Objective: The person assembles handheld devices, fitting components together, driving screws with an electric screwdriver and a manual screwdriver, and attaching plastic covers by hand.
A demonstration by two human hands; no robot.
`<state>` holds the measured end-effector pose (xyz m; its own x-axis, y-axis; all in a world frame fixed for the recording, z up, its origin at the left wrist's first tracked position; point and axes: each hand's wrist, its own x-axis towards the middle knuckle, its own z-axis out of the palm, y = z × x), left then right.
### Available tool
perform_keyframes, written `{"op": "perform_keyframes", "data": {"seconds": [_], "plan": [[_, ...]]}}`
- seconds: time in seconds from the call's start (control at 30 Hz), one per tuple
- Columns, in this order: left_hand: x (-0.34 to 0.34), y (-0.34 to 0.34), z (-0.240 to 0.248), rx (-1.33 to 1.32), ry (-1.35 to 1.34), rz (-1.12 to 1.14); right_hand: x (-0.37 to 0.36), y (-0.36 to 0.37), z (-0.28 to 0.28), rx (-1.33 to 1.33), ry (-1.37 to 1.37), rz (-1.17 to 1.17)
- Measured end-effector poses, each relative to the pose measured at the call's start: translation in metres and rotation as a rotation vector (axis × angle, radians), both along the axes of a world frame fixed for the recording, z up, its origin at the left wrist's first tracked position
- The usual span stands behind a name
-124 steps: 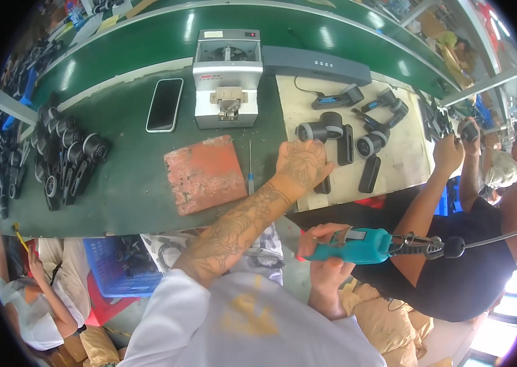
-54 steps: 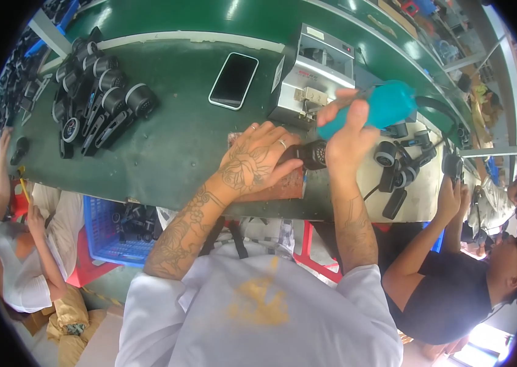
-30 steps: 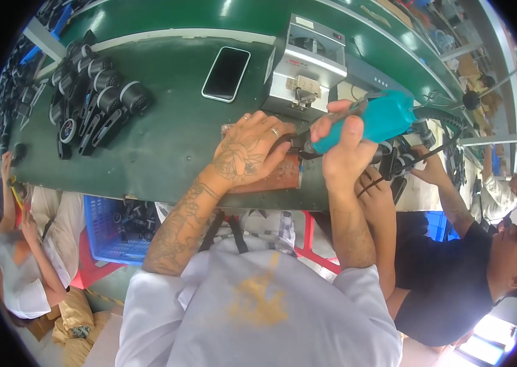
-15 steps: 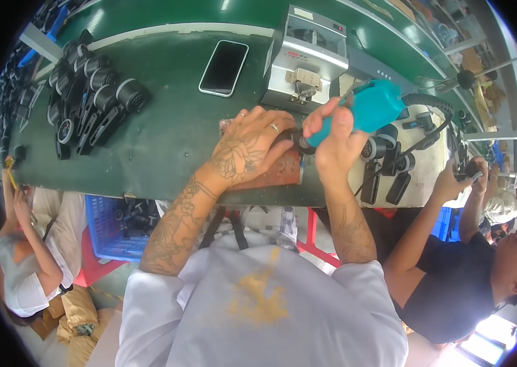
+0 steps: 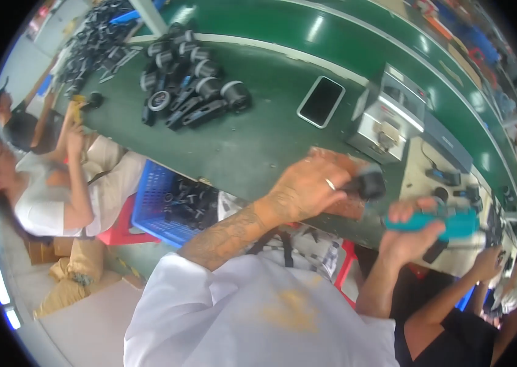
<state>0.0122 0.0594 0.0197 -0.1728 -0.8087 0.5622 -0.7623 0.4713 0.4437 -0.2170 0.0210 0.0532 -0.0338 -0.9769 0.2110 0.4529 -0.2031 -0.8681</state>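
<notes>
My left hand [image 5: 304, 186] is closed around a black handheld part with a round head [image 5: 368, 185], lifted over a worn reddish-brown pad [image 5: 345, 209] on the green workbench. The part is smeared by motion, so its details do not show. To its right, my right hand [image 5: 408, 240] grips a teal electric screwdriver [image 5: 461, 225], held roughly level and apart from the part. The tool's tip is blurred. Similar black parts with grey-rimmed round heads [image 5: 206, 88] lie heaped on the bench at the left.
A phone [image 5: 321, 102] lies behind the pad, beside a silver boxy machine [image 5: 392, 116]. A blue crate [image 5: 151, 199] of black parts stands below the bench's front edge. One person sits at the left [image 5: 57, 196]; another person's arm [image 5: 454, 284] reaches in at the right.
The view has swung rightward. My left hand has lifted the black part off the pad, and the screwdriver in my right hand has drawn away from it to the right.
</notes>
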Motion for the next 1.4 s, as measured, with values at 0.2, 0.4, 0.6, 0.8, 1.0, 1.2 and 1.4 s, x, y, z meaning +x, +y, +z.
{"op": "perform_keyframes", "data": {"seconds": [0.2, 0.4, 0.6, 0.8, 1.0, 1.2, 1.4], "plan": [[0.166, 0.011, -0.006, -0.086, 0.993, 0.702, -0.028, 0.053, -0.018, 0.016, 0.197, -0.046], [0.265, -0.011, 0.006, -0.183, 0.713, 0.768, -0.029, 0.064, -0.013, 0.033, 0.146, 0.051], [-0.049, -0.069, 0.067, 0.290, 0.263, 0.080, -0.042, 0.086, 0.000, 0.089, 0.227, 0.068], [-0.229, -0.092, 0.024, 0.514, -0.228, -0.320, -0.050, 0.107, 0.008, 0.151, 0.159, 0.040], [-0.259, -0.101, -0.022, 0.366, -0.155, -0.157, -0.063, 0.116, 0.007, 0.133, 0.180, -0.035], [-0.172, -0.077, 0.009, 0.069, 0.065, -0.250, -0.067, 0.102, 0.001, 0.138, 0.210, -0.050], [-0.075, -0.047, 0.014, 0.149, -0.023, -0.240, -0.046, 0.067, 0.011, 0.057, 0.225, -0.035]]}}
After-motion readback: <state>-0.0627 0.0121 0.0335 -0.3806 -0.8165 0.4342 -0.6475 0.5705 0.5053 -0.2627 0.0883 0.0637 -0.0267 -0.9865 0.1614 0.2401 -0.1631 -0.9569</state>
